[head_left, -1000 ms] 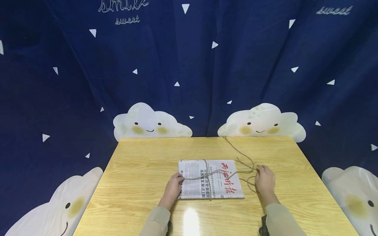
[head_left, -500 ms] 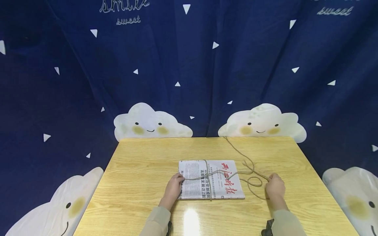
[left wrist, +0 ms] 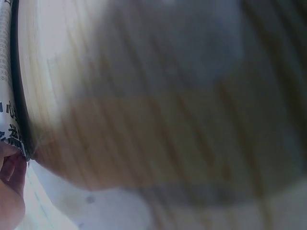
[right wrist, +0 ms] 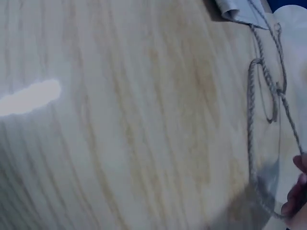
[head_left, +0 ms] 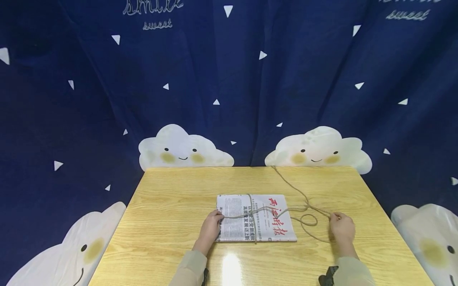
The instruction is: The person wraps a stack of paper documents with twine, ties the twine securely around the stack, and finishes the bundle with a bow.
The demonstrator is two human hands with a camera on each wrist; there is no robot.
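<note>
Newspaper: flat on the desk; a hard pull could drag it right.
Left hand: pinches its left edge; a weak hold would allow that.
Right hand: pinches string beyond the right edge; slack could snag.

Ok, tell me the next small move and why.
Probably draw the right hand gently outward to take up slack: it holds the twine, which curves loosely across the newspaper, while the left hand holds the newspaper's left edge.
</note>
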